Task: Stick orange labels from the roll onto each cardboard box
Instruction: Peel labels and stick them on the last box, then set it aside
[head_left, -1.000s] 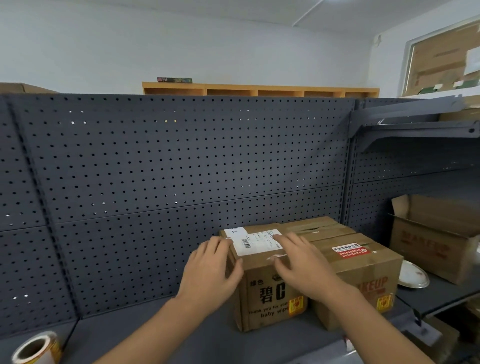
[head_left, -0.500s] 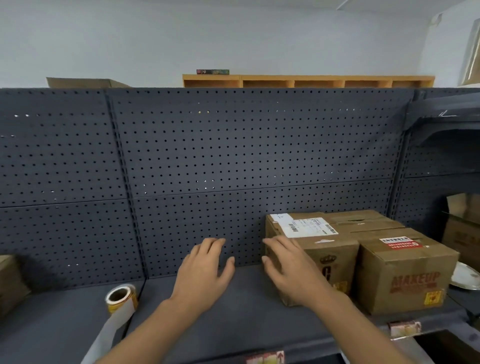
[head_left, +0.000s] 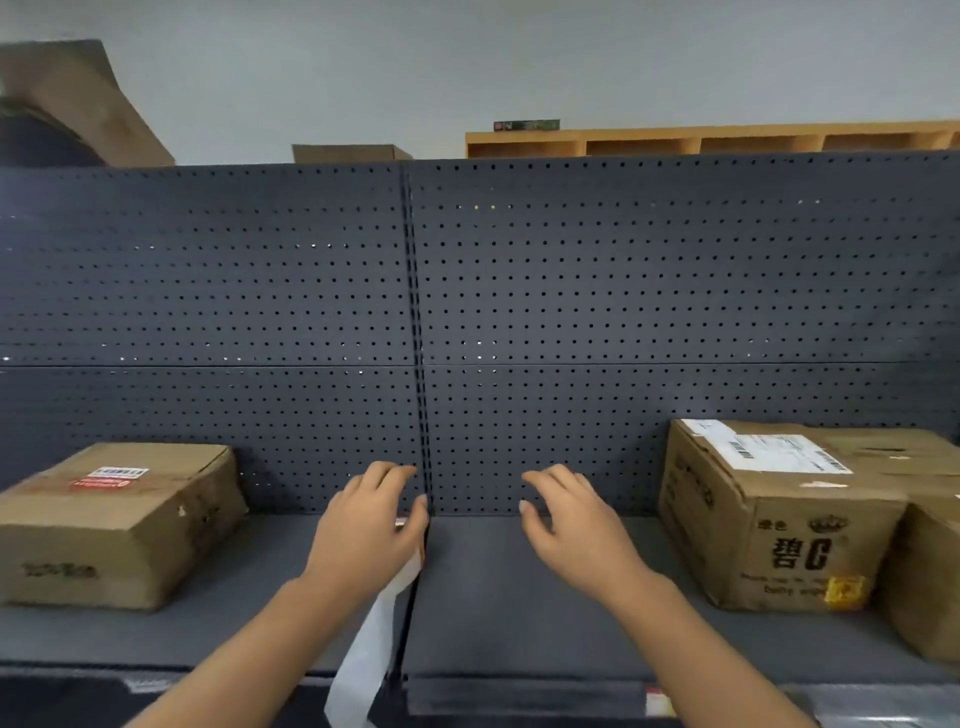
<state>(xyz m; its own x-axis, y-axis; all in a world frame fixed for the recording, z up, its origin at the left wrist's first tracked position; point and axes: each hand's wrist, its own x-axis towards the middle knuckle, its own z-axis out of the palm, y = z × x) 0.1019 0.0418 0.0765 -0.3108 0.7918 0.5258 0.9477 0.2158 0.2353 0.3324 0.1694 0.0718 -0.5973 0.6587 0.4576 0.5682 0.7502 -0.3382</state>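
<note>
My left hand (head_left: 366, 525) is over the label roll (head_left: 402, 523) on the grey shelf, fingers spread and relaxed. Only a sliver of the roll shows beside the thumb. The roll's white backing strip (head_left: 371, 644) hangs down over the shelf's front edge. My right hand (head_left: 576, 525) hovers above the shelf with loose fingers and holds nothing. A flattened cardboard box (head_left: 114, 525) with a red and white sticker on top lies at the left. At the right stands a cardboard box (head_left: 769, 519) with a white shipping label on top and a small orange label (head_left: 844, 591) low on its front.
A dark pegboard wall (head_left: 571, 312) backs the grey shelf (head_left: 519, 613). Part of another cardboard box (head_left: 930, 577) shows at the far right edge. A vertical post (head_left: 423, 415) divides the two shelf bays between my hands.
My view has swung left. Both hands left the right box and moved left along the shelf. My left hand now covers the roll, and the left box has come into view.
</note>
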